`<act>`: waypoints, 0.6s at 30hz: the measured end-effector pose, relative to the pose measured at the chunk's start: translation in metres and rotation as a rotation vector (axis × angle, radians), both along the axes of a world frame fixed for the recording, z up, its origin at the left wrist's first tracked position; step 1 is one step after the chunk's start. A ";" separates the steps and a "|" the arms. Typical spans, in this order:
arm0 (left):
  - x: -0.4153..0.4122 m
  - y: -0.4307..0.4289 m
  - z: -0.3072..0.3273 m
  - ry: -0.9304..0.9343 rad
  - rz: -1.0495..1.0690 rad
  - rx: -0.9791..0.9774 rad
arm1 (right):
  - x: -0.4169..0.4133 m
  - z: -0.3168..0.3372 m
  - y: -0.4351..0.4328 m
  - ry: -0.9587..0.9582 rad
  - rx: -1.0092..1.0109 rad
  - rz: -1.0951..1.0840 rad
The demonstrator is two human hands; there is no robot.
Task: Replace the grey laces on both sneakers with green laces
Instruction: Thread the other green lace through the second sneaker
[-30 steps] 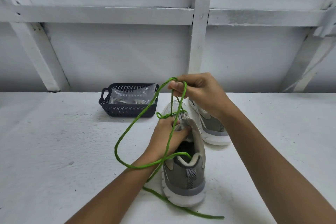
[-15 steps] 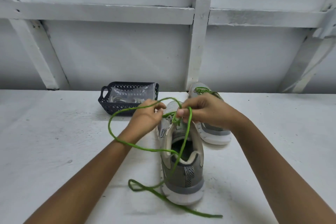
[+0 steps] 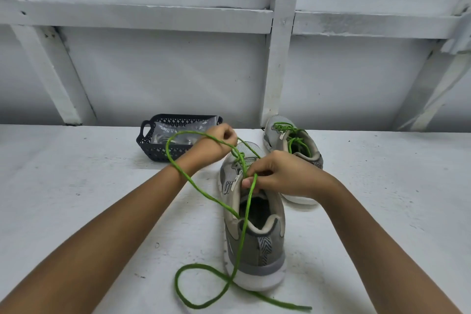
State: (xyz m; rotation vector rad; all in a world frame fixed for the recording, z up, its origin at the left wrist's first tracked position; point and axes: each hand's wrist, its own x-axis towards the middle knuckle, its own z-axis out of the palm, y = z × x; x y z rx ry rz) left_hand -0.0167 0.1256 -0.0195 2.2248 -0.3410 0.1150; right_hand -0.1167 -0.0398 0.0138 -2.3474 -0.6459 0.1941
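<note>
Near sneaker [image 3: 254,245] mid-table, long axis near–far, toe pointing away. Left hand [image 3: 216,143] clenched on green lace [image 3: 241,237]; right hand [image 3: 277,173] pinches it at the eyelets – partly hiding the far sneaker [image 3: 280,135]. Basket [image 3: 153,150] behind left hand.

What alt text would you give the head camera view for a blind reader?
A person's left hand grips one strand of a green lace held up, while the right hand pinches the other at the eyelets of the near grey sneaker on a white table. A second sneaker, already green-laced, and a dark basket sit behind.
</note>
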 end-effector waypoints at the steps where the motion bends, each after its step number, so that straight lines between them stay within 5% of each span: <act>1: 0.003 -0.004 0.006 0.028 -0.004 -0.080 | 0.000 0.000 0.000 -0.001 -0.011 -0.003; 5: 0.012 -0.005 0.036 0.063 -0.143 -0.179 | 0.001 0.000 -0.001 0.016 -0.008 -0.004; 8: 0.017 -0.003 0.045 -0.015 -0.221 0.031 | 0.000 -0.001 -0.001 0.025 0.005 -0.008; 13: 0.024 -0.010 0.043 -0.229 -0.037 0.303 | -0.001 0.000 -0.003 0.031 0.003 -0.017; 18: 0.021 -0.012 0.054 0.067 -0.122 -0.276 | -0.001 0.000 -0.002 0.034 -0.007 -0.019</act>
